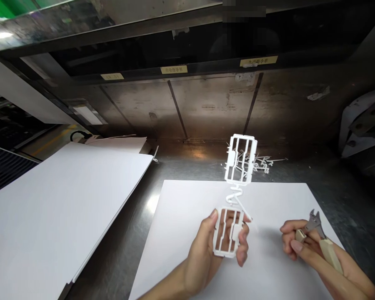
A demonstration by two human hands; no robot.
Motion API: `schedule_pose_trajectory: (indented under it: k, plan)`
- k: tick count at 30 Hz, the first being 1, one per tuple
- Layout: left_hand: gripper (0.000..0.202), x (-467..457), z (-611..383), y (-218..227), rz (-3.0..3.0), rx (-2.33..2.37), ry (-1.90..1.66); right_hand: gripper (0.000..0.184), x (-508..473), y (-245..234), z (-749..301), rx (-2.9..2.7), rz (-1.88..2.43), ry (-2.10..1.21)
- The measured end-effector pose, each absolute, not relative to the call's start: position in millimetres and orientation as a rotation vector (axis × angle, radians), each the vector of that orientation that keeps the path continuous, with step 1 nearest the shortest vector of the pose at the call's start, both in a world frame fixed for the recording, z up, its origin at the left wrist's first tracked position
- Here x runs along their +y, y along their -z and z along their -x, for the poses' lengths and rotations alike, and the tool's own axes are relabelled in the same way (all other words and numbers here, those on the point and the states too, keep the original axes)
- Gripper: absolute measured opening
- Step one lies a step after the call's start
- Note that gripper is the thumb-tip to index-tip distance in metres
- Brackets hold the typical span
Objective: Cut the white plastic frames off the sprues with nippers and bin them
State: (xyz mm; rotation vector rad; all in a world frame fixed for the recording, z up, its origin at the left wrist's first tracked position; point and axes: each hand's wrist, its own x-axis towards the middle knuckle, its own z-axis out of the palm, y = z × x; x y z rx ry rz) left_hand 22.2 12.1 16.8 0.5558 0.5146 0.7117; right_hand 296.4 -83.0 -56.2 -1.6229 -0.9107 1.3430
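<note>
My left hand (206,250) grips the lower frame of a white moulded plastic part (240,160), two rectangular frames joined by a thin wavy runner. It stands upright, with the upper frame sticking up above the sheet. My right hand (300,246) is closed around small cutting pliers (317,231) with beige handles; their metal jaws point up and left, a short way right of the part. Both hands hover over a white sheet (181,233).
Cut white plastic scraps (264,162) lie on the dark metal bench (331,183) behind the part. A large white board (56,208) covers the left side. A metal back wall (206,104) with yellow labels rises beyond.
</note>
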Motion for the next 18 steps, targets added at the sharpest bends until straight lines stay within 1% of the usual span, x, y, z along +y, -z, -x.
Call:
schedule_pose_trajectory:
  k: [4,8,11,13,16,18]
  plan:
    - [0.055,22,-25,-17,-0.38,0.539,-0.732,0.046,-87,65,-308,-0.95,1.57,-1.365]
    - [0.038,29,-23,-15,-0.457,0.597,-0.605,0.04,-88,46,-303,-0.98,1.534,-1.343]
    - [0.04,29,-23,-13,-0.649,0.595,-0.522,0.039,-87,30,-296,-0.993,1.529,-1.255]
    - [0.043,28,-25,-12,-0.725,0.603,-0.558,0.038,-87,22,-292,-0.974,1.537,-1.222]
    - [0.04,28,-27,-12,-0.733,0.598,-0.655,0.036,-85,17,-289,-0.962,1.54,-1.24]
    - [0.047,30,-26,-15,-0.665,0.546,-0.705,0.038,-85,18,-290,-0.961,1.551,-1.219]
